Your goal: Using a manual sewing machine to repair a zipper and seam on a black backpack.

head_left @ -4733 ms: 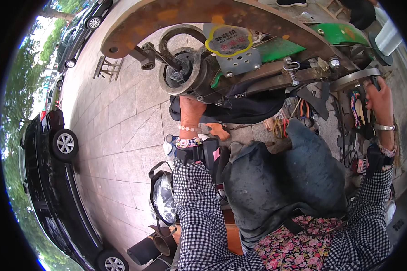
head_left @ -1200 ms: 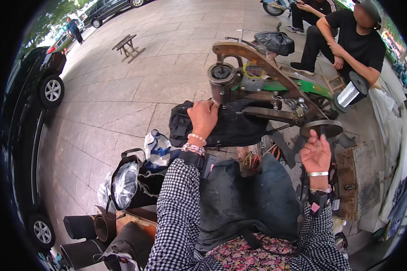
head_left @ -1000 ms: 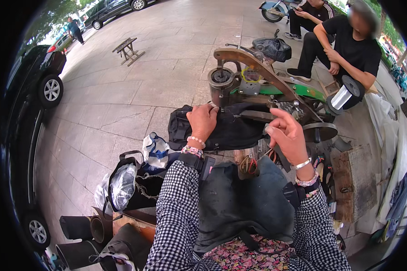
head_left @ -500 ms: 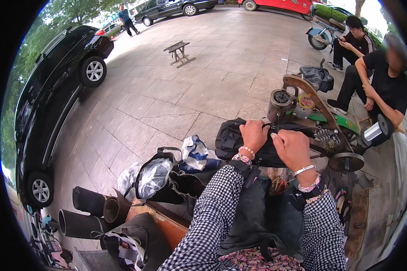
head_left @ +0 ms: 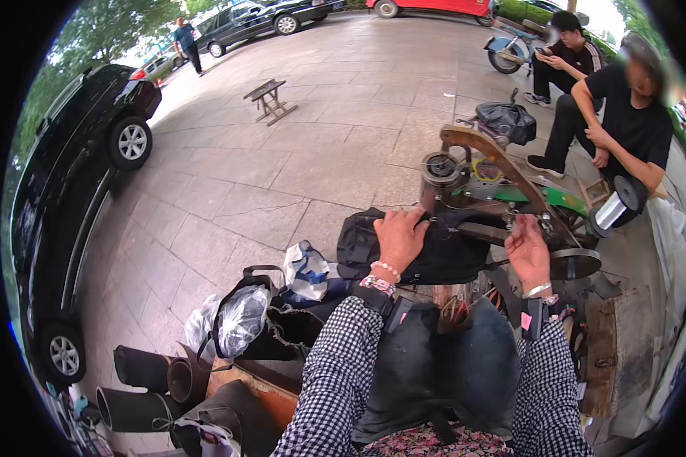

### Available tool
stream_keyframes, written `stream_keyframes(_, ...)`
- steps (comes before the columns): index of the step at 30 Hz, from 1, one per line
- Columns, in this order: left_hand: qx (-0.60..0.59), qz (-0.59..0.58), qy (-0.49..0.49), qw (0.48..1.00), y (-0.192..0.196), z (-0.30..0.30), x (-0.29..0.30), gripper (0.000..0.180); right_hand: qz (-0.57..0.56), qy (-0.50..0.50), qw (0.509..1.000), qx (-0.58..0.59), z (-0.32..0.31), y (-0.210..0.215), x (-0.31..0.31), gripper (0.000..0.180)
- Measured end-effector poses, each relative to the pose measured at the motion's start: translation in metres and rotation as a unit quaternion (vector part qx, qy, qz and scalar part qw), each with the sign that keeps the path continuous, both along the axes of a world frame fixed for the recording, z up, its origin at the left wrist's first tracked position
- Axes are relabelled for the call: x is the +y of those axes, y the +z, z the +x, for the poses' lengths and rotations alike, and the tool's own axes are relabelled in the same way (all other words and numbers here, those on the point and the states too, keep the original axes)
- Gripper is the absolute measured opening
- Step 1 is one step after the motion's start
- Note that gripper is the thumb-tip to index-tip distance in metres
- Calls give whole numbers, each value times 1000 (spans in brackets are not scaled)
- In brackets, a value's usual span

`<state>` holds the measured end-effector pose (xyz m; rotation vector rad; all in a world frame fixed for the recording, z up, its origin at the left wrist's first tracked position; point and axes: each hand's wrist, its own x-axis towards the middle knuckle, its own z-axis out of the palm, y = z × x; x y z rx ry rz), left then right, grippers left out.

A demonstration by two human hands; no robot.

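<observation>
A black fabric bag (head_left: 453,247) lies under the head of a hand-cranked sewing machine (head_left: 492,152). My left hand (head_left: 401,240) grips the bag's upper part, its thumb pointing toward the machine's needle area. Raised beside the machine's springs, right of the bag, is my right hand (head_left: 527,247); its fingers are bent and drawn together, and what they hold, if anything, is too small to make out. The machine's metal handwheel (head_left: 575,264) sits just right of that hand. A dark apron (head_left: 434,365) covers my lap, with a bundle of scissors-like tools (head_left: 457,314) at its upper edge.
A spool of pale thread (head_left: 617,206) is mounted at the machine's right. Left of me stand an open black bag (head_left: 286,335) with clear plastic and several dark material rolls (head_left: 141,367). A person in black (head_left: 617,114) sits beyond the machine. A folding stool (head_left: 269,99) stands farther off.
My right hand has left the bag's top near the needle and moved right, toward the springs. My left hand stays on the bag. The whole view has shifted slightly.
</observation>
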<state>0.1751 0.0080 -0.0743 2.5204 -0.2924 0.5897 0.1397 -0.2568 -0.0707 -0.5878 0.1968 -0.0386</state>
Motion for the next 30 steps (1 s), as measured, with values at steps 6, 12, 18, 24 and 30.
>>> stream_keyframes(6,34,41,-81,995,11,-2,-10,43,51,3,993,-108,44,-26,-31,26)
stream_keyframes(12,64,61,-83,993,12,6,-14,47,153,103,945,-270,79,-90,-103,36)
stream_keyframes(18,61,100,-83,990,14,7,-9,54,126,129,935,-306,57,-26,-57,37)
stream_keyframes(24,40,85,-89,992,2,11,-8,52,-370,-131,919,-17,26,4,-19,17)
stream_keyframes(30,77,84,-109,988,7,16,-11,48,-624,-235,739,99,37,-18,-36,26)
